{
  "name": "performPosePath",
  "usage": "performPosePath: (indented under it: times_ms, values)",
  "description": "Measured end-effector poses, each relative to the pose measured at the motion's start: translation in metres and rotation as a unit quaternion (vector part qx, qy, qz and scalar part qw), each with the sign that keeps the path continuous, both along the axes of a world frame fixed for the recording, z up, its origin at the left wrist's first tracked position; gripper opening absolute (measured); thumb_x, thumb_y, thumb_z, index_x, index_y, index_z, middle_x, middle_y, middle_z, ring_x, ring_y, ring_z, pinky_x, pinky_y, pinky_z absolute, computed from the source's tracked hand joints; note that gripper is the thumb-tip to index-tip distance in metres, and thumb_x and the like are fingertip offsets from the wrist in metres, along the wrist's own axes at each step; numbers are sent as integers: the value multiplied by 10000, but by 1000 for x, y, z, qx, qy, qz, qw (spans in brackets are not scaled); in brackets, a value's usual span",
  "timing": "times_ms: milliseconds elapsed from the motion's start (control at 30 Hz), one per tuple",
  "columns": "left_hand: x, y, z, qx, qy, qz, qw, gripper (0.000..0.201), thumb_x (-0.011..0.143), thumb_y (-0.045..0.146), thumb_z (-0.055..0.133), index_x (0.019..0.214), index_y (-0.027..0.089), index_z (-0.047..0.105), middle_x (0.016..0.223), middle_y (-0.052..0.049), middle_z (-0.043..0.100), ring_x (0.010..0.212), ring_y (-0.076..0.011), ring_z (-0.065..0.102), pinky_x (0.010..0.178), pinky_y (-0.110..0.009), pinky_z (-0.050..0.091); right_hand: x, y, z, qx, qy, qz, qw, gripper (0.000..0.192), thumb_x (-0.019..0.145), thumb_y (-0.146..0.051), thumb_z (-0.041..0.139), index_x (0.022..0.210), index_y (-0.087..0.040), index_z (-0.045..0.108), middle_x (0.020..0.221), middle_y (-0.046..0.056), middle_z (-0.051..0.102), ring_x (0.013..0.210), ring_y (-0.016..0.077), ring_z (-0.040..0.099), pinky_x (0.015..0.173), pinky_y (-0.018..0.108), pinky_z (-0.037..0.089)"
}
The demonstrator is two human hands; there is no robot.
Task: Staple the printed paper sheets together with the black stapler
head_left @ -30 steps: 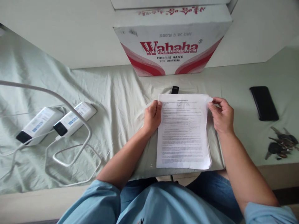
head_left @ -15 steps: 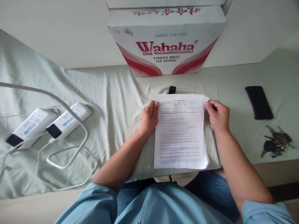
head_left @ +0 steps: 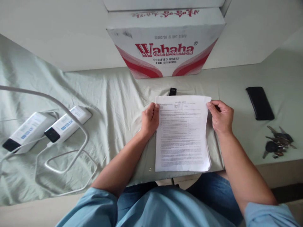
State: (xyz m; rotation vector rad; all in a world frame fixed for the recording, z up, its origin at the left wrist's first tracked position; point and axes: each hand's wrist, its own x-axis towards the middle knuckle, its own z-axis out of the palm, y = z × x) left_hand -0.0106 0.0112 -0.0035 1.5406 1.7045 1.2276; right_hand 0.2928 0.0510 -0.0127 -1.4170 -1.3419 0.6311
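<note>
A stack of printed paper sheets (head_left: 181, 135) is held over the front part of the cloth-covered table, its text facing up. My left hand (head_left: 150, 118) pinches the upper left edge between thumb and curled fingers. At the upper right corner my right hand (head_left: 221, 115) grips the sheets the same way, thumb on top. The lower right corners curl and fan slightly, showing more than one sheet. Just beyond the top edge a small black object (head_left: 172, 91) pokes out, partly hidden by the paper.
A Wahaha water carton (head_left: 165, 50) stands at the back. Two white power banks (head_left: 68, 123) with a looping white cable (head_left: 86, 135) lie on the left of the green cloth (head_left: 113, 104). On the right are a black phone (head_left: 260, 103) and a bunch of keys (head_left: 279, 142).
Both hands keep their hold on the sheets. The right hand and the paper's upper right corner shift very slightly. The surroundings slide a little left as the view turns.
</note>
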Motion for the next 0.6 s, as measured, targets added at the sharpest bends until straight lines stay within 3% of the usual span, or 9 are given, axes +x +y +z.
performPosePath:
  times_ms: [267, 433, 533, 600]
  values:
    - [0, 0, 4, -18, 26, 6, 999, 485, 1113, 548, 472, 752, 268, 308, 628, 37, 410, 605, -160, 403, 610, -307, 351, 0, 2, 1, -33, -18, 11, 999, 315, 894, -558, 826, 907, -246, 785, 774, 0, 717, 680, 170, 578, 651, 327, 486]
    - [0, 0, 2, -23, 29, 10, 999, 475, 1118, 534, 461, 754, 266, 314, 626, 41, 392, 602, -157, 383, 614, -309, 337, -3, 1, 0, -93, 67, 48, 992, 534, 811, -692, 904, 1109, -270, 767, 992, 32, 779, 650, 139, 563, 587, 302, 456]
    - [0, 0, 1, -23, 31, 11, 999, 483, 1121, 545, 464, 759, 264, 313, 634, 39, 396, 612, -156, 390, 627, -314, 333, -6, 1, 4, -134, 141, 66, 979, 761, 676, -771, 966, 1215, -293, 720, 831, -13, 699, 587, 127, 500, 514, 280, 380]
    - [0, 1, 1, -20, 30, 11, 999, 487, 1123, 547, 465, 760, 262, 310, 638, 36, 404, 617, -157, 397, 634, -316, 336, -6, 1, 9, -164, 172, 73, 969, 786, 631, -783, 986, 1177, -284, 720, 680, -68, 556, 518, 104, 386, 470, 274, 291]
